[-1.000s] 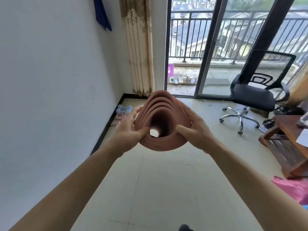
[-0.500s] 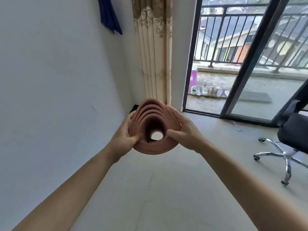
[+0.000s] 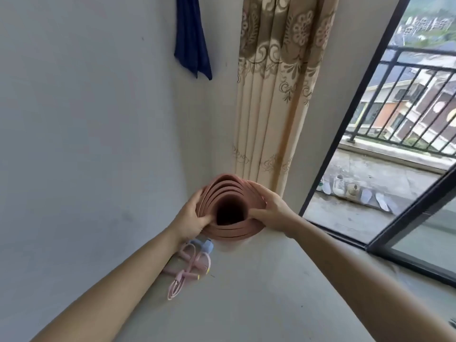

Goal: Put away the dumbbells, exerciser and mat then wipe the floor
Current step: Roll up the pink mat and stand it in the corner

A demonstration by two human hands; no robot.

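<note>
I hold a rolled terracotta-pink mat (image 3: 230, 229) upright in the room's corner, seeing its open top end with the coiled layers. My left hand (image 3: 191, 219) grips its left side, thumb inside the roll. My right hand (image 3: 270, 213) grips its right side. On the floor by the wall, under my left forearm, lie a pink exerciser (image 3: 187, 267) with loops and handles and a light blue dumbbell (image 3: 206, 244), partly hidden by my arm. The mat's lower end is hidden from me.
A white wall (image 3: 86, 144) runs along the left. A beige patterned curtain (image 3: 276, 95) hangs in the corner behind the mat. A dark blue cloth (image 3: 191, 38) hangs on the wall. The sliding balcony door frame (image 3: 345, 129) stands at right, with several shoes (image 3: 345, 187) outside.
I have moved closer to the corner and the mat has gone lower, down beside the curtain. The exerciser and dumbbell now show under my left arm; the office chair has left the view.
</note>
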